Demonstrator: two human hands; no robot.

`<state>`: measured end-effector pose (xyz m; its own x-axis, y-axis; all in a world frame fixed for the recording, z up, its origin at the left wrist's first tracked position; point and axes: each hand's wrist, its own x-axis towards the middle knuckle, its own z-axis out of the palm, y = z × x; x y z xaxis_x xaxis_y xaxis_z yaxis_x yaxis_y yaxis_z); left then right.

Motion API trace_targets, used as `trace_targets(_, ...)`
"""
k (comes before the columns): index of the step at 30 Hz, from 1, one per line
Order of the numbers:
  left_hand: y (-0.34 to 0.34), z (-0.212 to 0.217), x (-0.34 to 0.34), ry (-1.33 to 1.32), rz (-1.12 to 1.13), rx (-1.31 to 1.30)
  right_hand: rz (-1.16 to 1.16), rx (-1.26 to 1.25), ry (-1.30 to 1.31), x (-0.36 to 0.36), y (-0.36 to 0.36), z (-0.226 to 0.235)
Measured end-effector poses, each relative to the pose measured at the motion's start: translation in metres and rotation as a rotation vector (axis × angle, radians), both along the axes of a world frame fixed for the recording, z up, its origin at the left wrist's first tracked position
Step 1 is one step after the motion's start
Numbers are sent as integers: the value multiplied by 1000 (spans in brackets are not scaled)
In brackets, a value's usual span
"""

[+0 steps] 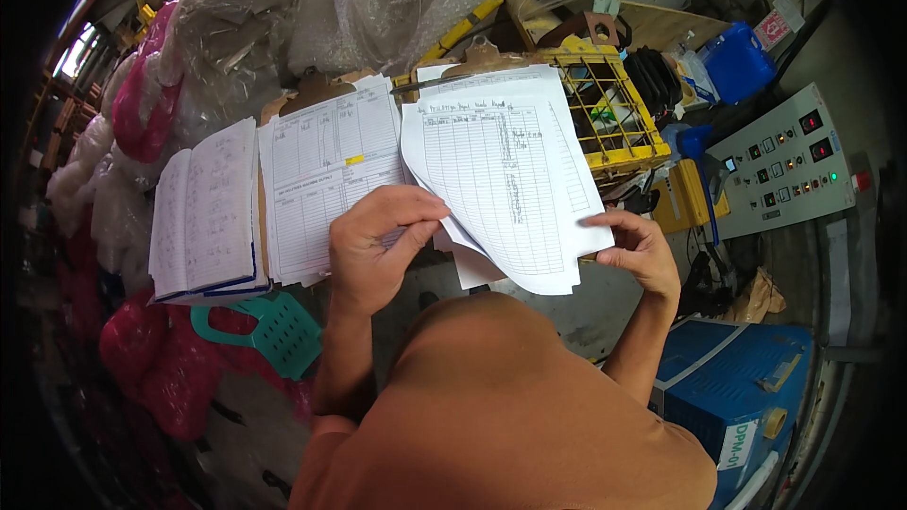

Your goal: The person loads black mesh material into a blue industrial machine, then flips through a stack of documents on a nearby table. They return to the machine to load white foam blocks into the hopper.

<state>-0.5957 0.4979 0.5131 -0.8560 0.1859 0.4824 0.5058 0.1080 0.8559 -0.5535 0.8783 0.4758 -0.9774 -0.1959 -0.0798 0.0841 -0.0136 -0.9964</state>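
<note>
two clipboards [326, 179], one open notebook [203, 208]; both hands grip ruled sheets [501, 189].

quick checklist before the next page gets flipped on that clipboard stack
1. Left hand pinching the lower left edge of the lifted sheets: ok.
2. Right hand on the right edge of the sheets: ok.
3. Sheets held under the clipboard clip at top: ok.
4. Only one sheet separated: cannot tell, several edges fan out.
5. Second clipboard form lying flat, uncovered: ok.
6. Open notebook clear of both hands: ok.
</note>
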Motion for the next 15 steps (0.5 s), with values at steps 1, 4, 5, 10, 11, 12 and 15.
trace_targets(1,2,-1,1,0,-4,-2,26,15,7,1,-2,0)
trace_targets(4,6,-3,1,21,-8,-35,47,39,-96,4,6,0)
trace_targets(5,5,-4,2,8,-6,-31,32,33,-111,4,8,-1)
trace_targets(10,-9,-22,6,-123,-7,-39,-38,-10,-103,7,1,3)
trace_targets(11,-10,-24,7,-124,36,-34,-75,43,-51,8,2,3)
trace_targets(12,-11,-26,9,-124,79,-29,-112,95,0,9,4,2)
trace_targets(15,-12,-27,11,-125,124,-34,-417,310,270,12,-5,7)
